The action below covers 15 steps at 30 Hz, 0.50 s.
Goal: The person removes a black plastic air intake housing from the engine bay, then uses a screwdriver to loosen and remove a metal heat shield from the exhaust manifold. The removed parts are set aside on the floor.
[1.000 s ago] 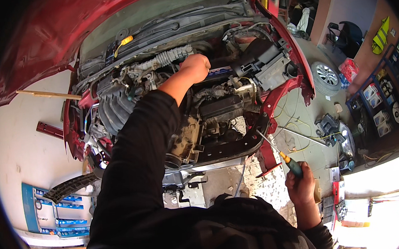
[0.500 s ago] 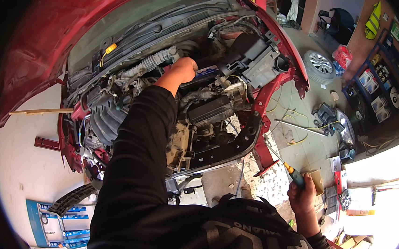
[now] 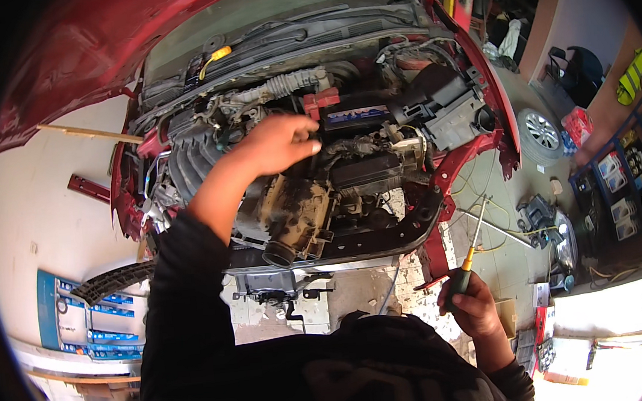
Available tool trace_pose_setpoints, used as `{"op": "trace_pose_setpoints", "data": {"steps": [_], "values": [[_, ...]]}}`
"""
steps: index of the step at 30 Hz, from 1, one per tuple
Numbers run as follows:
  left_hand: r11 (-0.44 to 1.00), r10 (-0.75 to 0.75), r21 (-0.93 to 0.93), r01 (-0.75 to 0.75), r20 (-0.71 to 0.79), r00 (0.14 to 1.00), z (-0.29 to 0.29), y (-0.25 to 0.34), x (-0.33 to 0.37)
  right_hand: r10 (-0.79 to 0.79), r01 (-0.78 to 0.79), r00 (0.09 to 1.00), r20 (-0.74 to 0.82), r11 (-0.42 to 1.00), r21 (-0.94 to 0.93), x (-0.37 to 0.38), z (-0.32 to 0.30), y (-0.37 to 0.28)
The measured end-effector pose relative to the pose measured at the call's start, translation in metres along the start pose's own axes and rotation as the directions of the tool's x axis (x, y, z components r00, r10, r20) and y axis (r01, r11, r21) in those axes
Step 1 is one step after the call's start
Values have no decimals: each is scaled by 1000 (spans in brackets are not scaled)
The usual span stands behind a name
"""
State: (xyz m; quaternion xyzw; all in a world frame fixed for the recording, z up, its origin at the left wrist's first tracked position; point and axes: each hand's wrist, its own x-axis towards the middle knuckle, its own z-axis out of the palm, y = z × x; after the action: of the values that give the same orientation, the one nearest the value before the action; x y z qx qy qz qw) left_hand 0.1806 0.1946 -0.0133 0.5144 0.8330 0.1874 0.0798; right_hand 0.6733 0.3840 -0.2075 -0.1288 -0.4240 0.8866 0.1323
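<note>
Left hand (image 3: 275, 145) half-curled near red terminal cover (image 3: 321, 103); cannot tell whether gripping anything. Right hand (image 3: 476, 307) closed round screwdriver (image 3: 468, 257); best keep shaft (image 3: 479, 223) clear of battery (image 3: 357, 117).

So the tiled floor (image 3: 513, 194) is basically the shelf here lol. There's a loose silver-spoked wheel (image 3: 542, 132) sitting on it, with a red bag (image 3: 577, 126) just to the wheel's right. On the near side of the wheel there's a headlight unit (image 3: 566, 241), plus a long metal bar (image 3: 506, 232) to the wheel's near left. A brown cardboard box (image 3: 506, 315) sits well nearer than the wheel.
</note>
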Motion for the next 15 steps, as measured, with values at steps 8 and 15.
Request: {"op": "trace_pose_setpoints", "data": {"steps": [8,15], "values": [[984,-96,-178,-17,-609,787,75,41,-222,37,-29,999,0,763,-646,52,21,-15],[945,-320,-278,171,-685,654,167,57,-294,90,87,979,185,635,-768,70,44,9]]}}
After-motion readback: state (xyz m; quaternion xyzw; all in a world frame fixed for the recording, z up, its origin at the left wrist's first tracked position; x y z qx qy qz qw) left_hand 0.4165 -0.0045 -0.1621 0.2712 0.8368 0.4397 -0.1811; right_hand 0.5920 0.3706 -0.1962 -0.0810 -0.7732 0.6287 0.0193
